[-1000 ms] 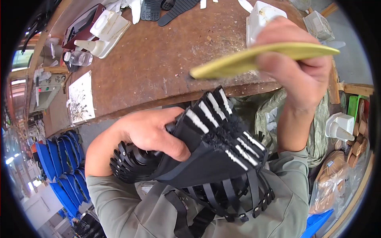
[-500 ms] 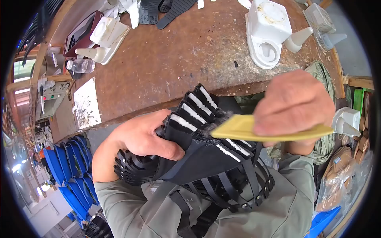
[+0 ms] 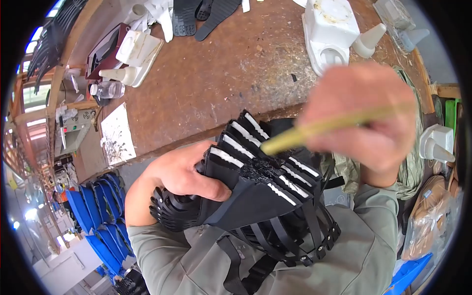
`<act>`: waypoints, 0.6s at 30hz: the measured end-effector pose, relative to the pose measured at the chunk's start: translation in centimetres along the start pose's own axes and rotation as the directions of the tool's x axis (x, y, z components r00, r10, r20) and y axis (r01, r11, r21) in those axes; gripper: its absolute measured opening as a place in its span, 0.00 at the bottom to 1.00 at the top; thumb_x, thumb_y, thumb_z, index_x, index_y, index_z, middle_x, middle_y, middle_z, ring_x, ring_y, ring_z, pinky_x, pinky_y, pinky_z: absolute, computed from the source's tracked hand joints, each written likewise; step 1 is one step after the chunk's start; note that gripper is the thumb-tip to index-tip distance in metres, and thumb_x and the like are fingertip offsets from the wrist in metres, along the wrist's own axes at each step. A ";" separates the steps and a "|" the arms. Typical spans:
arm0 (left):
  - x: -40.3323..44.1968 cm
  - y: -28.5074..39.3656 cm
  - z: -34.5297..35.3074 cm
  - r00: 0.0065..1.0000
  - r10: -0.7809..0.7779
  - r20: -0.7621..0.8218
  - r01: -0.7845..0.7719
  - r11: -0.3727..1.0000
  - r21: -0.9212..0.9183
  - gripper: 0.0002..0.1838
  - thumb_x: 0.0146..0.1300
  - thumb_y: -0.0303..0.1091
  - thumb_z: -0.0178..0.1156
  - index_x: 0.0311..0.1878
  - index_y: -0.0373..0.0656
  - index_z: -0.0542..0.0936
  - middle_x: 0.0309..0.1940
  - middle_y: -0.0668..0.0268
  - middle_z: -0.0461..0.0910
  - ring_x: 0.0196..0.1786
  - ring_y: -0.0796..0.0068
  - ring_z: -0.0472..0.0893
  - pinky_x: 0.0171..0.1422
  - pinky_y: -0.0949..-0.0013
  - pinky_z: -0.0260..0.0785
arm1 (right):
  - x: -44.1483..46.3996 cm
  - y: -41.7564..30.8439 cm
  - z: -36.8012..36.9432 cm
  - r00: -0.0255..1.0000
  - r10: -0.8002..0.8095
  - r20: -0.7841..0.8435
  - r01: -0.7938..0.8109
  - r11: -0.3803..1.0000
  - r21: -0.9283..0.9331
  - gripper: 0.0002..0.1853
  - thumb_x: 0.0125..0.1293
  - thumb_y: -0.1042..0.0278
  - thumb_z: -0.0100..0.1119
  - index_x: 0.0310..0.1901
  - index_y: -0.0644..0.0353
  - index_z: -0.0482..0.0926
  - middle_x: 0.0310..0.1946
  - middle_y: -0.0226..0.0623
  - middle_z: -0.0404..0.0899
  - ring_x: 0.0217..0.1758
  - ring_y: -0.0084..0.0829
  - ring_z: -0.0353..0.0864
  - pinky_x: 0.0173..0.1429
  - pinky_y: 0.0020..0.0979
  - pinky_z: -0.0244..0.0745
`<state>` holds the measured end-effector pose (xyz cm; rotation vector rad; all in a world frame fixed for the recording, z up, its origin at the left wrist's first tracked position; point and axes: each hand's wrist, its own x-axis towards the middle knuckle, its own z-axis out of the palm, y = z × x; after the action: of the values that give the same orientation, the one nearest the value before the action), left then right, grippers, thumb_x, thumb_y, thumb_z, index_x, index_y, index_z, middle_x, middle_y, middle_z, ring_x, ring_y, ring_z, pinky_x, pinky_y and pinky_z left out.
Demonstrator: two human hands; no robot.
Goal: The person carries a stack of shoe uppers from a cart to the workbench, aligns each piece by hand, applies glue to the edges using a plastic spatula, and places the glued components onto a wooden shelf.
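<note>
My left hand (image 3: pixel 191 172) is closed around a black strappy shoe (image 3: pixel 250 201) held bottom up against my lap, the thumb pressed on its dark side. Rows of strap ends with white strips (image 3: pixel 226 156) fan out from a rough black patch (image 3: pixel 263 168) in the middle of the underside. Blurred by motion, my right hand (image 3: pixel 359 113) grips a flat yellow-handled brush (image 3: pixel 287 140). The brush's narrow end is over the strap ends beside that patch; I cannot tell whether it touches. Its bristles are not clear.
Across the brown worktable (image 3: pixel 216 83) stand white glue pots (image 3: pixel 332 22) with cone-shaped parts, a clear bottle (image 3: pixel 108 90) and black soles (image 3: pixel 211 22). A black-spotted white sheet (image 3: pixel 118 135) lies at the left edge. Blue racks (image 3: pixel 101 211) stand lower left, bagged tan soles (image 3: pixel 427 216) lower right.
My right hand has lifted slightly and turned the brush, so its edge now faces me and the black patch is more exposed. My left hand keeps its hold on the shoe.
</note>
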<state>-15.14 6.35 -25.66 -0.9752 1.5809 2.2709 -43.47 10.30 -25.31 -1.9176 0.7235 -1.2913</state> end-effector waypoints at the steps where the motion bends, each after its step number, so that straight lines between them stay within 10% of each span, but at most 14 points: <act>1: 0.3 0.0 0.3 1.000 0.028 -0.001 -0.028 0.998 -0.055 0.27 0.44 0.24 0.66 0.52 0.33 0.75 0.40 0.67 0.79 0.46 0.76 0.73 0.55 0.71 0.66 | 0.9 0.1 0.5 0.996 0.083 -0.041 -0.084 0.996 -0.024 0.06 0.52 0.72 0.67 0.29 0.64 0.84 0.23 0.37 0.80 0.24 0.22 0.79 0.25 0.23 0.69; 4: 0.5 -0.1 0.2 1.000 0.025 -0.010 -0.026 0.998 -0.061 0.26 0.45 0.24 0.66 0.51 0.32 0.76 0.39 0.67 0.79 0.46 0.77 0.73 0.54 0.73 0.65 | 2.2 1.1 0.4 0.983 0.118 -0.138 -0.123 0.992 -0.030 0.07 0.56 0.73 0.64 0.32 0.68 0.82 0.25 0.37 0.80 0.25 0.21 0.77 0.26 0.20 0.66; 9: -0.4 0.8 0.2 0.991 -0.048 -0.121 0.066 0.987 0.146 0.23 0.46 0.25 0.66 0.49 0.31 0.76 0.36 0.68 0.78 0.42 0.79 0.73 0.50 0.73 0.67 | 1.8 2.2 0.9 0.943 -0.331 -0.015 0.328 0.924 0.195 0.11 0.55 0.68 0.70 0.34 0.67 0.84 0.25 0.37 0.80 0.22 0.25 0.78 0.22 0.27 0.70; 13: 0.1 -0.1 0.1 0.988 0.078 -0.136 -0.059 0.989 0.134 0.19 0.49 0.24 0.64 0.46 0.31 0.76 0.33 0.68 0.78 0.37 0.81 0.73 0.45 0.73 0.68 | -0.1 1.8 -2.0 0.898 -0.265 0.352 0.198 0.956 0.214 0.10 0.54 0.68 0.70 0.36 0.63 0.86 0.27 0.37 0.82 0.23 0.28 0.81 0.20 0.25 0.69; 18: 0.0 0.5 0.3 0.977 0.146 -0.154 -0.100 0.957 0.272 0.19 0.50 0.24 0.61 0.48 0.33 0.76 0.33 0.66 0.78 0.37 0.81 0.73 0.44 0.73 0.69 | -1.6 2.9 -2.2 0.955 -0.225 0.193 0.175 0.954 0.245 0.11 0.55 0.71 0.69 0.38 0.66 0.85 0.29 0.42 0.82 0.21 0.27 0.80 0.22 0.24 0.70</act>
<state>-15.53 6.37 -25.24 -1.0509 2.0074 2.0254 -46.23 9.26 -27.94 -1.9429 0.2617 -1.1987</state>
